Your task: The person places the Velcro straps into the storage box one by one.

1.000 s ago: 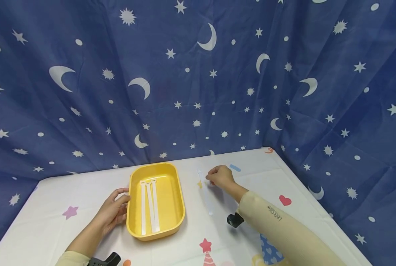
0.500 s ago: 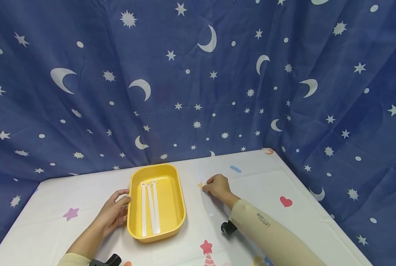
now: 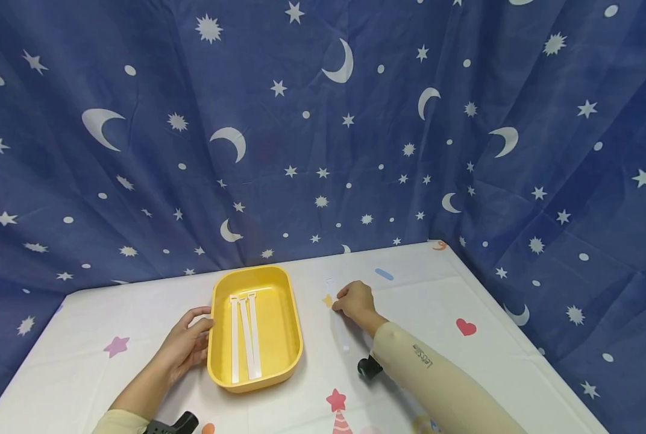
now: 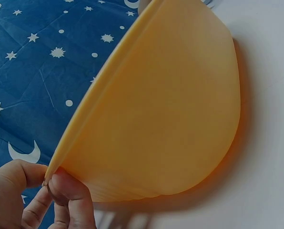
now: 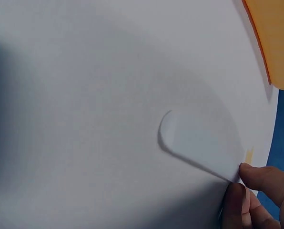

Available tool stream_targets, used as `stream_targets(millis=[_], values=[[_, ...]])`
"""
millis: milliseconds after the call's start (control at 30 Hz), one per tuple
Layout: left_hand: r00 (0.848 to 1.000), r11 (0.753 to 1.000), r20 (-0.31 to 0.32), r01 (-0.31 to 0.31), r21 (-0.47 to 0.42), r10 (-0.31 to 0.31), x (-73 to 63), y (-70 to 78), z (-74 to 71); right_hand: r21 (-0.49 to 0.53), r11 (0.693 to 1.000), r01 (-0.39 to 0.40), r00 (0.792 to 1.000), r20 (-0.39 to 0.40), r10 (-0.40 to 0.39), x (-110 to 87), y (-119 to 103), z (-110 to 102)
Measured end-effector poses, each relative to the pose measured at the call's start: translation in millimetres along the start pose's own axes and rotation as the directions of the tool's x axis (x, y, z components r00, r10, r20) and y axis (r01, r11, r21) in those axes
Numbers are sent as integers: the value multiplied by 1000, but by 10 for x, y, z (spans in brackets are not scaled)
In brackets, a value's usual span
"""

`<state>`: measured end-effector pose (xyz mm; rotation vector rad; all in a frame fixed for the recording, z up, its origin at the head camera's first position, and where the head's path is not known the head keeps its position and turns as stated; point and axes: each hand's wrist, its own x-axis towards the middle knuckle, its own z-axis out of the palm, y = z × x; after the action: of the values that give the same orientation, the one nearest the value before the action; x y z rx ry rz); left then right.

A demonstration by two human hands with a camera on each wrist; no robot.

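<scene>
A yellow tray [image 3: 274, 313] stands on the table in the head view, with several white slotted cable straps [image 3: 234, 343] lying inside. My left hand [image 3: 181, 345] grips its left rim; the left wrist view shows thumb and fingers pinching the tray's edge [image 4: 85, 105]. Right of the tray, another white cable strap [image 3: 345, 343] lies lengthwise, hard to see against the white cloth. My right hand [image 3: 355, 301] pinches it near the slotted end. In the right wrist view, the strap's rounded end [image 5: 189, 138] reaches away from the thumb and fingers [image 5: 266, 181].
The white tablecloth [image 3: 312, 410] carries printed shapes, including a red heart [image 3: 466, 327] and a purple star [image 3: 116, 346]. A blue curtain [image 3: 323, 138] with moons and stars hangs behind the table and along its right side.
My right hand has come down and slightly nearer me, from beside the loose strap to pinching it. The left hand and tray have stayed in place.
</scene>
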<state>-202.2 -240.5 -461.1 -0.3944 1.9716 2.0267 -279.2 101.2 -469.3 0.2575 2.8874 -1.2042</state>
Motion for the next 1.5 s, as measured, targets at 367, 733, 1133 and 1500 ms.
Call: stream_targets(millis=[367,733,1133,1500], values=[[1000,1000,-6,9,7,-9,12,-14,-5,48,998,-42,999,16,41,37,41,18],[1000,1000,-8,9,2,-9,8,0,8,53,998,-26,1000,16,26,39,40,44],[1000,1000,-13,16,10,-15,3,6,9,24,1000,18,1000,20,-18,36,26,38],[1000,1000,-16,18,11,-17,-9,20,19,41,999,31,999,33,-32,69,38,33]])
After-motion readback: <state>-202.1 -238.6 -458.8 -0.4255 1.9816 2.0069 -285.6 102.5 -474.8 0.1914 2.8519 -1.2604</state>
